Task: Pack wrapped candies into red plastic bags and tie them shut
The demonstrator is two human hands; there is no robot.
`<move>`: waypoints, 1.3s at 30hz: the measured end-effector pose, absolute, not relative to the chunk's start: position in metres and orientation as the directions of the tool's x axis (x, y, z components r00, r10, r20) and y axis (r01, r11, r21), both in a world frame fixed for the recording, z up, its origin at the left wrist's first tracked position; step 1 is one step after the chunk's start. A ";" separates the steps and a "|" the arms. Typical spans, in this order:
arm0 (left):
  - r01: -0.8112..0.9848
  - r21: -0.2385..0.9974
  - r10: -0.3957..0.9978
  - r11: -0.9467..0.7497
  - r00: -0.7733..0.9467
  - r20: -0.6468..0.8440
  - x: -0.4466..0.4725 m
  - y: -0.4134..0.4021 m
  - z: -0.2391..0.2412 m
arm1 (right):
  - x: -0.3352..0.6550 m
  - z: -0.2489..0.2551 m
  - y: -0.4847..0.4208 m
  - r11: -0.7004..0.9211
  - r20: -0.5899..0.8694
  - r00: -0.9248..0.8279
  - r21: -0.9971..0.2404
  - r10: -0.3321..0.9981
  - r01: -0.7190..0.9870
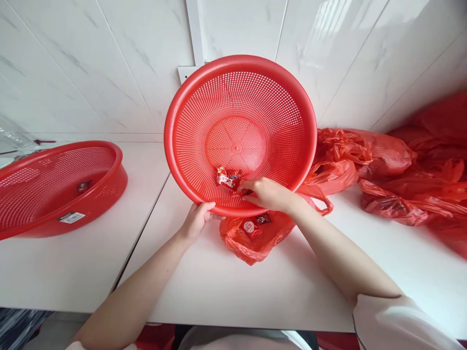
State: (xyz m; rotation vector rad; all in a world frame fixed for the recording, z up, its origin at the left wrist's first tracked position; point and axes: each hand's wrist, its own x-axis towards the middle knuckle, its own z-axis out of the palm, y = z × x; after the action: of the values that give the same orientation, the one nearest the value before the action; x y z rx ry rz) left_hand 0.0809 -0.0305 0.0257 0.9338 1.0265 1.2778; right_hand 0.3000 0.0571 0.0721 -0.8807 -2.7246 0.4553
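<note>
A large red plastic colander (241,63) is tilted so that its inside faces me. My left hand (197,221) grips its lower left rim, thumb over the edge. Inside, my right hand (264,192) has its fingers bent together low on the wall, beside a few small wrapped candies (228,177). Something red shows at those fingertips, too small to make out. Below the rim lies an open red plastic bag (251,248) with a round-labelled red packet (251,227) and a dark wrapper (262,218) in it.
A second red colander (105,194) stands at left, with a small dark wrapped piece (83,186) inside. Several filled red plastic bags (386,150) are heaped at right. Behind the white table (204,291) rises a tiled wall (138,58).
</note>
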 end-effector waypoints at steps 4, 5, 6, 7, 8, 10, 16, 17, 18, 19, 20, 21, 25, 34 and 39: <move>-0.279 0.957 0.997 0.083 0.019 -0.081 0.082 -0.032 0.026 | 0.297 0.065 0.059 0.812 0.167 -0.820 -0.342 0.547 0.472; -0.281 0.956 0.997 0.082 0.019 -0.080 0.082 -0.032 0.027 | 0.297 0.064 0.059 0.817 0.178 -0.822 -0.342 0.541 0.463; -0.284 0.955 0.997 0.081 0.019 -0.079 0.082 -0.032 0.027 | 0.296 0.063 0.059 0.821 0.186 -0.823 -0.344 0.536 0.456; -0.286 0.955 0.997 0.082 0.019 -0.080 0.082 -0.032 0.027 | 0.296 0.063 0.059 0.821 0.189 -0.823 -0.347 0.535 0.454; -0.288 0.954 0.996 0.084 0.018 -0.083 0.082 -0.032 0.027 | 0.296 0.063 0.058 0.819 0.187 -0.822 -0.347 0.537 0.457; -0.293 0.952 0.996 0.089 0.018 -0.088 0.082 -0.031 0.027 | 0.295 0.065 0.057 0.814 0.170 -0.821 -0.342 0.545 0.469; -0.308 0.946 0.995 0.099 0.036 -0.093 0.080 -0.030 0.025 | 0.294 0.073 0.053 0.821 0.167 -0.832 -0.350 0.529 0.451; -0.304 0.948 0.995 0.098 0.031 -0.093 0.080 -0.030 0.025 | 0.294 0.073 0.053 0.822 0.172 -0.833 -0.353 0.526 0.447; -0.300 0.949 0.995 0.095 0.026 -0.092 0.080 -0.030 0.025 | 0.295 0.074 0.052 0.824 0.176 -0.833 -0.353 0.524 0.443; -0.297 0.950 0.996 0.093 0.024 -0.090 0.079 -0.030 0.024 | 0.295 0.074 0.052 0.827 0.181 -0.835 -0.352 0.520 0.439; -0.296 0.951 0.996 0.091 0.022 -0.088 0.079 -0.030 0.024 | 0.296 0.074 0.052 0.830 0.185 -0.837 -0.352 0.514 0.432; -0.295 0.951 0.996 0.088 0.021 -0.086 0.079 -0.029 0.023 | 0.297 0.074 0.052 0.834 0.188 -0.842 -0.356 0.505 0.421; -0.287 0.954 0.997 0.082 0.011 -0.082 0.077 -0.029 0.021 | 0.298 0.073 0.053 0.844 0.167 -0.871 -0.385 0.461 0.373; -0.295 0.954 0.999 0.053 0.002 -0.055 0.079 -0.029 0.024 | 0.306 0.082 0.055 0.850 0.188 -0.879 -0.405 0.439 0.337; -0.301 0.953 0.999 0.031 -0.021 -0.039 0.082 -0.028 0.030 | 0.324 0.099 0.057 0.820 0.178 -0.890 -0.494 0.420 0.288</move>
State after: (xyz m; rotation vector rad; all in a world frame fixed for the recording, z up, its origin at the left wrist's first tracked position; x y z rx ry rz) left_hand 0.0824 -0.0284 0.0305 0.9444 1.0162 1.3318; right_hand 0.3238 0.0567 0.0986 -0.5412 -2.7245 0.6758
